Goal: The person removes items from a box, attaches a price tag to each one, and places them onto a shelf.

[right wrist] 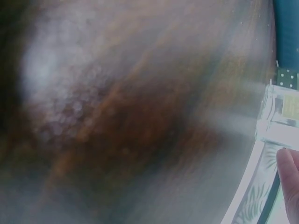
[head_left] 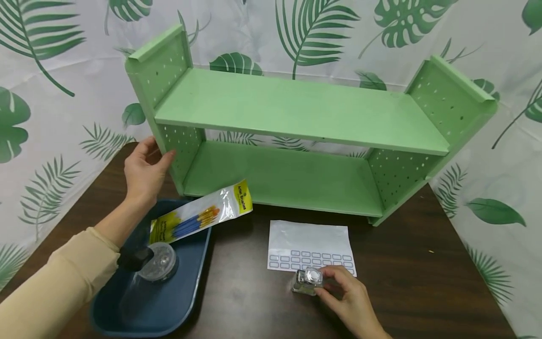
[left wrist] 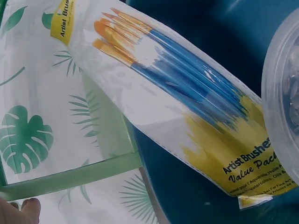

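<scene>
My left hand (head_left: 146,169) grips the left side panel of a green two-tier shelf (head_left: 296,108), thumb at its front edge. In the left wrist view, fingertips (left wrist: 30,210) show beside the green edge. The shelf leans to one side in the head view. My right hand (head_left: 351,301) pinches a small clear glass jar (head_left: 307,281) with a shiny top, low over the table and just in front of a white label sheet (head_left: 309,240). In the right wrist view the glass jar (right wrist: 280,112) is at the right edge, with a fingertip below it.
A blue tray (head_left: 190,301) stands at the left under my forearm. Across its back lies a packet of artist brushes (head_left: 203,214), next to a round clear container (head_left: 158,263). A leaf-print sheet (head_left: 322,33) hangs behind the dark wooden table (head_left: 423,282).
</scene>
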`<move>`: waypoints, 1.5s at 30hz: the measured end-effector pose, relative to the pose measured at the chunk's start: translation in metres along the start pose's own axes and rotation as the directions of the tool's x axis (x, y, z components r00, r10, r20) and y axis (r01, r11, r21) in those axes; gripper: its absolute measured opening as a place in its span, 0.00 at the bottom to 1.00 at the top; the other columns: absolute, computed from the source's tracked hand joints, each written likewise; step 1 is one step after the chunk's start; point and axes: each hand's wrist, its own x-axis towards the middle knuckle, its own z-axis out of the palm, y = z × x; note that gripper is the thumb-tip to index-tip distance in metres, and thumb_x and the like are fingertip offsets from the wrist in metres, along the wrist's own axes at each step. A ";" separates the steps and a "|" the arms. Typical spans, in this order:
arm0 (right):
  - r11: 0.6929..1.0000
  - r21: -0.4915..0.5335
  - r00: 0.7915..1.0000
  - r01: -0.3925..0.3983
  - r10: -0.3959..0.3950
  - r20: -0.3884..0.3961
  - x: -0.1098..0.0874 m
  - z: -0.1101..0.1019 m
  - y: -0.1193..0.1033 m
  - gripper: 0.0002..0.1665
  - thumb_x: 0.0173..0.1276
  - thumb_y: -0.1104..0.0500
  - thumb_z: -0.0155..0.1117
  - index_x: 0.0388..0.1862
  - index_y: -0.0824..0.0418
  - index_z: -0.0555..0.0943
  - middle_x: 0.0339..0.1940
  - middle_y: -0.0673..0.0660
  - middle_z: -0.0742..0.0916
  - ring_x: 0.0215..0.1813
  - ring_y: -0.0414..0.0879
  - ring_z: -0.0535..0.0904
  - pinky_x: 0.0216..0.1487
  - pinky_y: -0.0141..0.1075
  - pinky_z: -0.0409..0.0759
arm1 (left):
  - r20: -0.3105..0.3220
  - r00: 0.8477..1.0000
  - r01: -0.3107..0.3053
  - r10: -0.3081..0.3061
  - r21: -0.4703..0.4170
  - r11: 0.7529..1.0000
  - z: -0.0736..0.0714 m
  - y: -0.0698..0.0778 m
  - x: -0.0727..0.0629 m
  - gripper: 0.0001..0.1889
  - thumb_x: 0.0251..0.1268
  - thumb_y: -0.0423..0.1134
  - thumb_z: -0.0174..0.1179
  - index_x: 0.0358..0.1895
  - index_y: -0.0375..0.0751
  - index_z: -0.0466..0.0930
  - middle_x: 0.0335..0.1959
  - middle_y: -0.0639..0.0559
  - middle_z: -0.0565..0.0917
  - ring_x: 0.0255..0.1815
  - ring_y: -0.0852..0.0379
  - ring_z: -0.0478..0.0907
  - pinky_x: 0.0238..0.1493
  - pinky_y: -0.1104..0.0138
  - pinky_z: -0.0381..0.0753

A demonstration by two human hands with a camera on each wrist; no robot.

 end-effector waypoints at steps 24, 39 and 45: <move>0.999 0.017 0.999 0.049 -0.049 0.010 0.000 0.000 0.005 0.25 0.39 0.79 0.73 0.38 0.64 0.80 0.35 0.56 0.83 0.43 0.28 0.77 0.33 0.29 0.82 | -0.010 0.991 -0.133 0.136 0.152 0.979 -0.001 -0.008 0.003 0.18 0.62 0.36 0.61 0.56 0.40 0.78 0.52 0.45 0.81 0.55 0.51 0.78 0.49 0.72 0.78; 0.999 0.035 0.999 0.024 -0.026 0.047 0.006 0.001 0.007 0.24 0.40 0.79 0.73 0.37 0.63 0.80 0.35 0.53 0.84 0.41 0.30 0.79 0.33 0.29 0.82 | 0.019 0.989 -0.147 0.146 0.135 0.980 -0.002 -0.011 0.004 0.18 0.62 0.35 0.61 0.56 0.38 0.78 0.52 0.44 0.82 0.55 0.49 0.78 0.46 0.74 0.79; 0.996 0.077 0.997 0.034 -0.039 0.069 0.012 0.000 0.002 0.22 0.42 0.78 0.72 0.37 0.63 0.80 0.34 0.54 0.84 0.41 0.30 0.79 0.34 0.29 0.82 | 0.022 0.988 -0.154 0.153 0.131 0.979 -0.002 -0.011 0.004 0.18 0.62 0.34 0.61 0.56 0.37 0.77 0.52 0.43 0.81 0.54 0.47 0.78 0.47 0.70 0.79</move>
